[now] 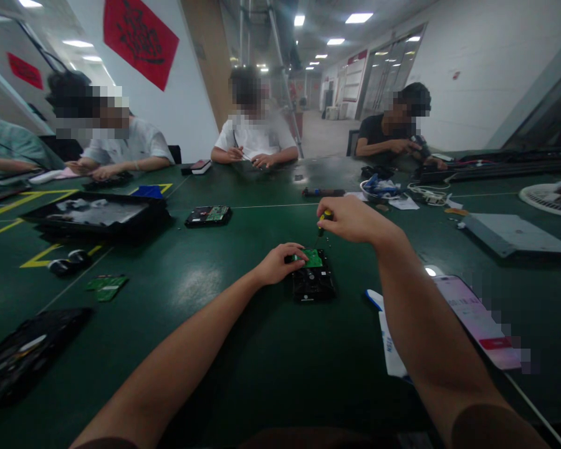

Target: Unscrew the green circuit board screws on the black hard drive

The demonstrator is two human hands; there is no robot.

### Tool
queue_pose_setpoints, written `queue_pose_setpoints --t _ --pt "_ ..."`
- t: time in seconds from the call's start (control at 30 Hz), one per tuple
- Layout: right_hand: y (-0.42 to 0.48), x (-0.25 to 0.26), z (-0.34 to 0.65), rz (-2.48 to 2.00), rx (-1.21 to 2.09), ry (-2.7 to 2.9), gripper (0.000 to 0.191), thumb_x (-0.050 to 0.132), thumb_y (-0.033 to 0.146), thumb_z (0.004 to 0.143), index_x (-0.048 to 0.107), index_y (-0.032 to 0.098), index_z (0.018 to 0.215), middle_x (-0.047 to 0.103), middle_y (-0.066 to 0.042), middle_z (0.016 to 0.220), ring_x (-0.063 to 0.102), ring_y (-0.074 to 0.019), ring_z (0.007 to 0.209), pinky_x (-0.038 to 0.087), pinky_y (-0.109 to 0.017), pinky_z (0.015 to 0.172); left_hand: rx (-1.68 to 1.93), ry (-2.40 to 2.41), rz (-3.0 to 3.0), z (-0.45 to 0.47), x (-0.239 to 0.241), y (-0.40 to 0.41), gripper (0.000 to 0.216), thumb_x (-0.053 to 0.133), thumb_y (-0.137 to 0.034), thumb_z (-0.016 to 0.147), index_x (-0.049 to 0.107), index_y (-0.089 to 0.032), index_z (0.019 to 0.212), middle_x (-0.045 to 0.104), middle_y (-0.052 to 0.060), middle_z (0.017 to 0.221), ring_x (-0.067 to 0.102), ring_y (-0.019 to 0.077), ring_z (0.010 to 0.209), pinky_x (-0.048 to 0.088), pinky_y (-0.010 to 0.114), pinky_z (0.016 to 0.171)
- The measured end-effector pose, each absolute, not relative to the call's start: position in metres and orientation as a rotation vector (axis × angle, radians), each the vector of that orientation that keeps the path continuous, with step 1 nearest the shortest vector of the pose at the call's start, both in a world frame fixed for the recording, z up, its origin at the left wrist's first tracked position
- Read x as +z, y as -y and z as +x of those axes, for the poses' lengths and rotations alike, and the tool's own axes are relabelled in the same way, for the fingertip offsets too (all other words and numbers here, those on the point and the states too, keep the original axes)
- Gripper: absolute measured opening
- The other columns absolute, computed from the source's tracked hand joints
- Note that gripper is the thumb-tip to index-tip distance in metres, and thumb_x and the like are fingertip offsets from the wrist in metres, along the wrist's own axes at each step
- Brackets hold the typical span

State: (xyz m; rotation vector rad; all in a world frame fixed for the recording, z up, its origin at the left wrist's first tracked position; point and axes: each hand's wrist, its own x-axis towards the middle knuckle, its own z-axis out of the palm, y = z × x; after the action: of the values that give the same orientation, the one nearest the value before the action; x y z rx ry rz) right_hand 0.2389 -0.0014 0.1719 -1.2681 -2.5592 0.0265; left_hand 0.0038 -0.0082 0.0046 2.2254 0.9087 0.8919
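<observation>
On green table (243, 374): hard drive (313, 280), left hand (275, 265) steadying, right hand (350, 219) gripping screwdriver (324, 219).

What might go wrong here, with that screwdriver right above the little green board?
The screwdriver in the right hand might slip and scratch the green board or jab the left hand, whose fingers rest on it. The hard drive lies loose on the table, so it may skid. The right forearm passes close to a phone and could knock it.
</observation>
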Motion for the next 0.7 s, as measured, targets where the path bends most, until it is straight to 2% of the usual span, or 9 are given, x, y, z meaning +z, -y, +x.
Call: queue_pose_setpoints --t 0.37,0.7 --pt "0.0043 0.1721 0.2367 -1.408 -0.086 2.543 0.022 0.064 0.027 0.091 0.075 0.014 0.105 0.077 -0.016 0.101 0.071 -0.0309 0.095 0.050 -0.039 0.082 0.874 -0.943 2.208 0.0040 0.0042 0.0081 0.016 0.071 -0.026 0.093 0.077 -0.023 0.107 0.069 0.011 0.131 0.061 0.0273 0.130 0.043 0.050 0.113" --pt "-0.0003 0.1693 0.2385 -1.436 -0.128 2.511 0.021 0.066 0.032 0.090 0.075 0.015 0.096 0.076 -0.015 0.091 0.070 -0.0296 0.088 0.049 -0.039 0.076 0.877 -0.933 2.214 0.0038 0.0044 0.0078 0.016 0.071 -0.025 0.093 0.077 -0.023 0.108 0.069 0.010 0.131 0.062 0.0266 0.128 0.044 0.051 0.112"
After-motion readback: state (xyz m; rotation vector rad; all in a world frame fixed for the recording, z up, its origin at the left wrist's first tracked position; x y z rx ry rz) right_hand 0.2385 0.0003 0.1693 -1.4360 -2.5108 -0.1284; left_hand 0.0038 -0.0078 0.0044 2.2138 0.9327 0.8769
